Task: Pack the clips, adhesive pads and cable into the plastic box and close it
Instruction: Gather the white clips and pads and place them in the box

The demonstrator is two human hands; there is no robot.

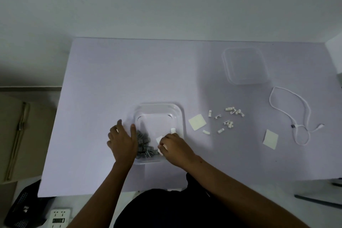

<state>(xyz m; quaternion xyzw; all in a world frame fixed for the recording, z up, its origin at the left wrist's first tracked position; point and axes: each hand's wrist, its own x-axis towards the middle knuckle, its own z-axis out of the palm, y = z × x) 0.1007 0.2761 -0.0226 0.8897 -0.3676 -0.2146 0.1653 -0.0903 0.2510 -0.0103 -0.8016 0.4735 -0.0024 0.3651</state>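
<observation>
- The plastic box (178, 112) sits open on the pale tabletop (129, 70), near the front edge and directly before the person.
- The left hand (122, 140) lies at the box's left side. Its fingers (119, 125) are straight and spread, gripping nothing, and the thumb rests at the left wall.
- The right hand (174, 148) is over the box's near right corner. Its fingers are curled and pinch small white pieces (164, 147); whether these are clips or pads cannot be told.
- A heap of grey clips (144, 144) fills the box's near left corner, just beside the left thumb.
- Two more white bits lie inside the box: one (173, 130) near the right wall, and one (158, 139) touching the right hand's fingertips.
- The clear lid (244, 65) lies well apart from the box, toward the far right of the tabletop.
- A square adhesive pad (197, 122) lies just right of the box, outside it.
- White clips (228, 119) are scattered loosely on the tabletop to the right of that pad.
- A second adhesive pad (270, 139) lies farther right, near the cable.
- The white cable (296, 126) lies in a loose loop at the right side of the tabletop, in front of the lid.
- On the floor at lower left stand a white power strip (59, 218) and a black basket (24, 207).
</observation>
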